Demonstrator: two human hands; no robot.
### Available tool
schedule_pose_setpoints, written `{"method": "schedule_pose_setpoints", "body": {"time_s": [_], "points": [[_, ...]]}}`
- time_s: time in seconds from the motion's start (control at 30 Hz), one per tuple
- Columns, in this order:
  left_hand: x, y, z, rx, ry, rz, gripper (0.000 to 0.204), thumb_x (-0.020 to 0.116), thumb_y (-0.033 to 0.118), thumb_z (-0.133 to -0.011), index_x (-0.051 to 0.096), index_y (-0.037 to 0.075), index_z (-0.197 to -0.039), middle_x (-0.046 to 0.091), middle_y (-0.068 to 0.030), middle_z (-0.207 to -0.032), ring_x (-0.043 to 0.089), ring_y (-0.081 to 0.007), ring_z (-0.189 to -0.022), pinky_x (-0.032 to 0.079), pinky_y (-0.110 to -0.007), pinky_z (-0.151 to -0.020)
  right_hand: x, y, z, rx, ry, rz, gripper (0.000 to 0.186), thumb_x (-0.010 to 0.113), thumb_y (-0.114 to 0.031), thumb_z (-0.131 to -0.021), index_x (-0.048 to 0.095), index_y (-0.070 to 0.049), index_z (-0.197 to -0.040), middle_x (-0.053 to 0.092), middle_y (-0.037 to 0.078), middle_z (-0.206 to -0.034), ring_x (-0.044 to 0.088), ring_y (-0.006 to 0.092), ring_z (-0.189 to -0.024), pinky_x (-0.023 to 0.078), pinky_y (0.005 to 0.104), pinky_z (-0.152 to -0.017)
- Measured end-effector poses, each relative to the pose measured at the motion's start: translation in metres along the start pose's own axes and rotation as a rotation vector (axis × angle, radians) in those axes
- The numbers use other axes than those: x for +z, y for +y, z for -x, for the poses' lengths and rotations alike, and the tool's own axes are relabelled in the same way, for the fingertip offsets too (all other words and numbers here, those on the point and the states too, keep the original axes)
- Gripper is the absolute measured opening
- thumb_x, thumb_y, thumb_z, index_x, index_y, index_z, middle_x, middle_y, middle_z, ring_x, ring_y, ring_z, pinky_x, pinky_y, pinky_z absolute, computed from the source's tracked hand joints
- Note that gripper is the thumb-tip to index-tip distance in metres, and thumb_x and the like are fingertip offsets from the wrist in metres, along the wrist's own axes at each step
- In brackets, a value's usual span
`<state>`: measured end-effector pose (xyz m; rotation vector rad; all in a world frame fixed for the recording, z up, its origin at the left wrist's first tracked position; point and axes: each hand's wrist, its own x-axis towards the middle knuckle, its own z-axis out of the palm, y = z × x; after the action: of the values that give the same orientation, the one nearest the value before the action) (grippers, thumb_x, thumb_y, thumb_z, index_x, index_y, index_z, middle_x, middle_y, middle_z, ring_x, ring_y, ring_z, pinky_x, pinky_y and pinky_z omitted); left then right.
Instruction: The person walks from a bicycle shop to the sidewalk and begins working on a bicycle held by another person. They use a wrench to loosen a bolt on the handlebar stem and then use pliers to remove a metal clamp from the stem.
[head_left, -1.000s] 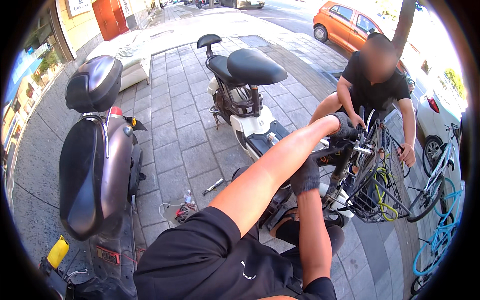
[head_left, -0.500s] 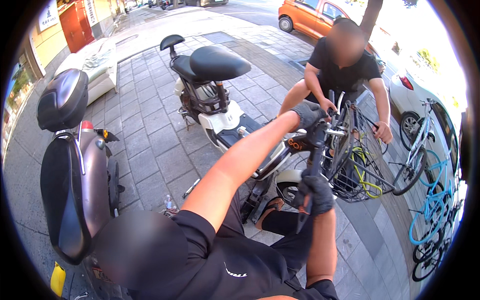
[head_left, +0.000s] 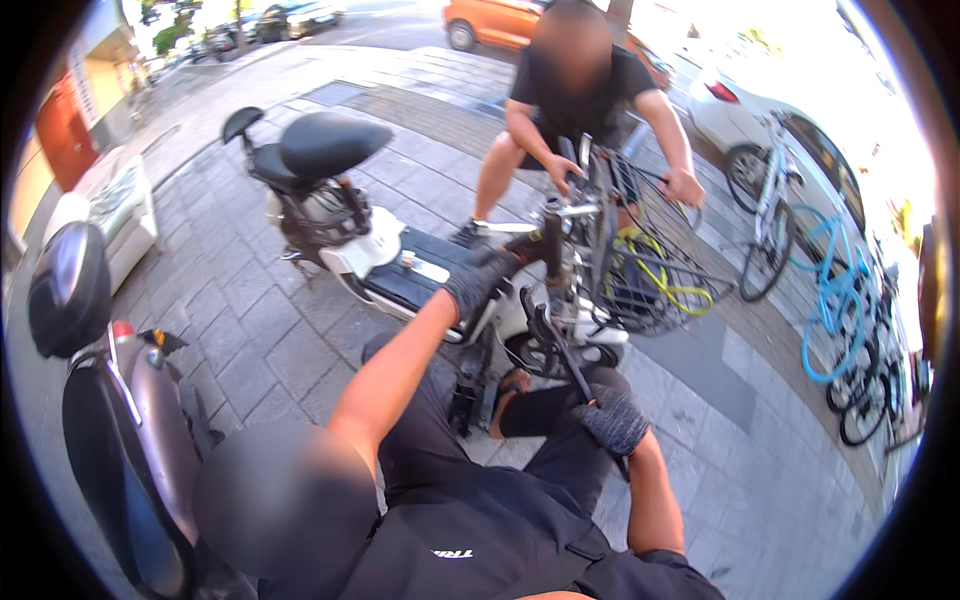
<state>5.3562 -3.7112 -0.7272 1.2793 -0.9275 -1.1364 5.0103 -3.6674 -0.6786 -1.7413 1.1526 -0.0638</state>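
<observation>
My gloved left hand (head_left: 482, 283) is closed around the dark frame tube (head_left: 532, 246) of an upturned or tilted bike-like vehicle, just behind its upright steering tube (head_left: 553, 225). My gloved right hand (head_left: 612, 420) grips the shaft of a long black wrench (head_left: 550, 325), whose forked head points up and away, apart from the tube. Beyond, a person in a black shirt (head_left: 590, 105) leans in. One of that person's hands (head_left: 562, 172) is at the handlebar; the other (head_left: 683, 188) is at the rim of the wire basket (head_left: 655, 290), where a yellow-green cable (head_left: 690, 305) hangs.
A white-and-black electric scooter (head_left: 375, 240) stands at the centre left. Another scooter, purple-grey (head_left: 155, 400), is close on my left. A pale sofa (head_left: 125, 210) sits behind it. Parked bicycles, one light blue (head_left: 828, 350), line the right beside a white car (head_left: 735, 105).
The wrench has come away from the steering tube and down toward me in my right hand. My left hand has dropped from the tube's top to the frame tube. The view has shifted.
</observation>
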Motion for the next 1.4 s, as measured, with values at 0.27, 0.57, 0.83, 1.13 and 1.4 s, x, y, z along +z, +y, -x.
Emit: {"method": "schedule_pose_setpoints", "body": {"time_s": [0.27, 0.57, 0.83, 1.13, 1.4], "points": [[0.014, 0.069, -0.064, 0.592, 0.219, -0.686, 0.045, 0.066, 0.031, -0.097, 0.064, 0.002, -0.131, 0.068, -0.0204, -0.124, 0.066, -0.0303, -0.111, 0.051, -0.039, -0.096, -0.024, 0.127, 0.119, 0.304, 0.489, 0.277, 0.032, 0.06, -0.028, -0.082, 0.071, -0.002, -0.097, 0.069, 0.025, -0.083, 0.069, 0.0412, -0.081, 0.051, 0.0487, -0.073], [0.024, 0.085, -0.085, 0.411, -0.169, -0.643, 0.042, 0.059, 0.026, -0.102, 0.058, 0.01, -0.141, 0.066, -0.0116, -0.13, 0.059, -0.0224, -0.122, 0.044, -0.035, -0.105, 0.073, 0.359, 0.086, 0.761, 0.493, -0.495, 0.022, 0.06, -0.024, -0.088, 0.065, -0.006, -0.077, 0.055, 0.006, -0.057, 0.05, 0.0222, -0.041, 0.038, 0.041, -0.039], [0.047, 0.061, -0.096, 0.49, 0.12, -0.514, 0.04, 0.063, 0.033, -0.089, 0.072, 0.002, -0.113, 0.073, -0.0141, -0.095, 0.066, -0.0228, -0.089, 0.051, -0.037, -0.084, 0.15, 0.463, 0.048, 0.25, 0.07, 1.039, 0.028, 0.065, -0.031, -0.086, 0.074, -0.009, -0.1, 0.076, 0.014, -0.091, 0.075, 0.0278, -0.086, 0.056, 0.0431, -0.068], [0.014, 0.01, -0.122, 0.346, -0.214, 0.172, 0.054, 0.057, 0.028, -0.105, 0.043, 0.001, -0.15, 0.058, -0.0138, -0.139, 0.06, -0.0259, -0.121, 0.052, -0.038, -0.098, 0.181, 0.463, 0.026, 0.974, 0.279, -0.01, 0.044, 0.056, -0.026, -0.089, 0.07, -0.004, -0.125, 0.064, 0.021, -0.133, 0.064, 0.0357, -0.122, 0.053, 0.0427, -0.096], [-0.001, 0.0, -0.16, 0.33, -0.032, 0.169, 0.047, 0.061, 0.027, -0.104, 0.052, 0.001, -0.142, 0.056, -0.015, -0.141, 0.055, -0.0254, -0.128, 0.046, -0.042, -0.108, 0.083, 0.459, 0.015, 0.821, 0.707, -0.006, 0.043, 0.061, -0.033, -0.084, 0.072, -0.006, -0.115, 0.069, 0.024, -0.12, 0.067, 0.0416, -0.111, 0.054, 0.0456, -0.09]]}}
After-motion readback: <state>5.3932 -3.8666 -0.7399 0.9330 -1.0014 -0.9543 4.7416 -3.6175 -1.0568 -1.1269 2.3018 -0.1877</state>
